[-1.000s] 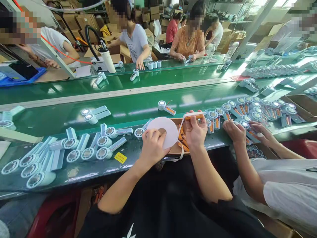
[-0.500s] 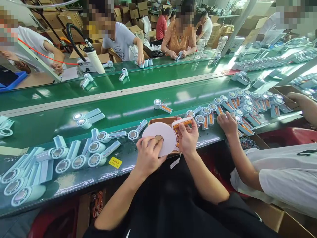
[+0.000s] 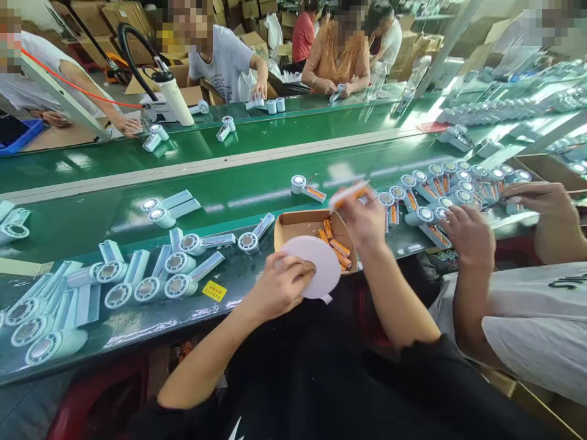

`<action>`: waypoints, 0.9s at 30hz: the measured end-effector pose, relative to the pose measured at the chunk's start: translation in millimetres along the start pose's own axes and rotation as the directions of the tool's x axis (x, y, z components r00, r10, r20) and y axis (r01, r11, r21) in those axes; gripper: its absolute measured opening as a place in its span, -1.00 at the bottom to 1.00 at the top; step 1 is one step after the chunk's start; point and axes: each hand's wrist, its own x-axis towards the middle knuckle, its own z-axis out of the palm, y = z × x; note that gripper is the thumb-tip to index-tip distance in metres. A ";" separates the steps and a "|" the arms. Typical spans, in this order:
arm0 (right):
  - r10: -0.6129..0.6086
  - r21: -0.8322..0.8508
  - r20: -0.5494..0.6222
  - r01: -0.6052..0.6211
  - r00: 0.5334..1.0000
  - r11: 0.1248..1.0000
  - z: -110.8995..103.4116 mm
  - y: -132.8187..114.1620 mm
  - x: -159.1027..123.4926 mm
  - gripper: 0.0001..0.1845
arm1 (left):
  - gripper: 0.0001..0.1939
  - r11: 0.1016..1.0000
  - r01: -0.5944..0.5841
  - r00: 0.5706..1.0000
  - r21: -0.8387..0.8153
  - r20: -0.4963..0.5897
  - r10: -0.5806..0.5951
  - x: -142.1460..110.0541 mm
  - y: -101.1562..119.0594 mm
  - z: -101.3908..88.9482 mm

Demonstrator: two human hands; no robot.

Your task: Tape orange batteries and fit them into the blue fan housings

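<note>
My left hand [image 3: 280, 285] grips a white roll of tape [image 3: 316, 264], with a finger at its brown core, just above the near edge of the green belt. My right hand [image 3: 362, 219] is raised and blurred, pinching an orange battery cell with a white strip on it [image 3: 348, 194] over the belt. Below it sits a shallow cardboard tray [image 3: 293, 224] holding several orange cells [image 3: 337, 244]. Pale blue fan housings [image 3: 178, 276] lie on the belt to my left.
A co-worker's two hands [image 3: 470, 235] work at my right over a cluster of fan housings with orange cells [image 3: 452, 189]. Other people sit across the far belt [image 3: 275, 131]. A yellow label [image 3: 214, 291] lies on the belt. A red bin [image 3: 101, 403] stands below.
My right hand has lifted the orange cell up and away from the roll, toward the belt's far side. The roll has dropped lower, uncovering the tray. The co-worker's hands have shifted.
</note>
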 end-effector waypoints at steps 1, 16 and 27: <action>-0.088 0.015 -0.070 0.089 0.994 0.996 0.2 -6.7 16.8 -0.40 | -0.46 0.999 -0.029 0.998 -0.036 0.052 0.031 3.1 -2.0 1.1; 0.042 -0.017 0.178 -0.040 0.983 0.999 25.2 -4.4 -29.7 -0.32 | -0.57 0.674 0.664 0.561 0.324 0.381 -0.735 13.7 -111.9 -3.9; 0.167 -0.154 0.391 -0.115 0.905 0.981 51.2 20.0 19.5 -0.32 | -0.78 0.876 0.469 0.780 0.115 0.410 -0.472 87.5 -230.1 0.1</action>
